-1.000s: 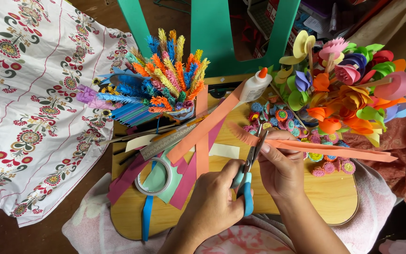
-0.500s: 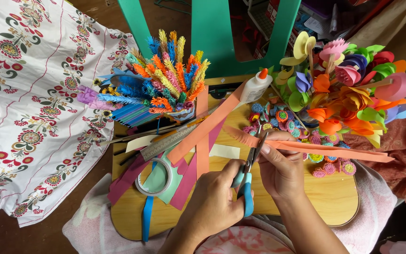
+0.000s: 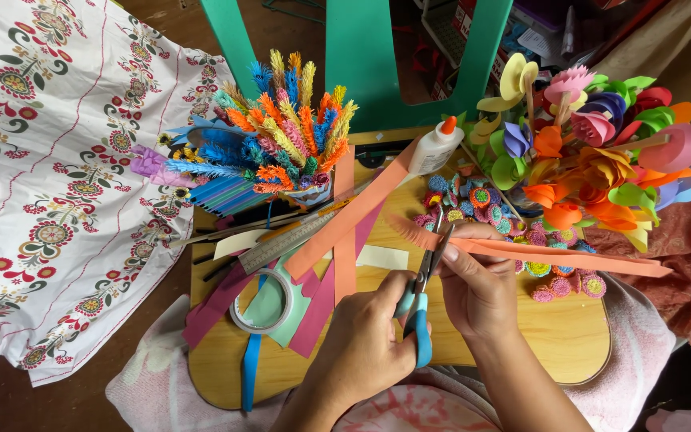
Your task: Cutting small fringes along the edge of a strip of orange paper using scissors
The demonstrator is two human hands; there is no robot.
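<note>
My left hand [image 3: 365,344] grips blue-handled scissors [image 3: 421,316], whose blades point up and meet the edge of a long orange paper strip [image 3: 569,258]. My right hand [image 3: 477,292] pinches that strip close to the blades and holds it just above a wooden board [image 3: 569,344]. The strip's left end [image 3: 409,232] is cut into a fine fringe. Its other end reaches out to the right past the board.
On the board lie a tape roll [image 3: 261,300], a ruler [image 3: 293,240], coloured paper strips [image 3: 345,232], a glue bottle [image 3: 435,148] and several small paper rosettes [image 3: 473,196]. Fringed paper stems [image 3: 289,136] stand at the back left, paper flowers [image 3: 601,152] at the right. A floral cloth [image 3: 49,176] lies left.
The scissors' blades have shifted slightly along the strip's edge. Both hands stay in nearly the same place.
</note>
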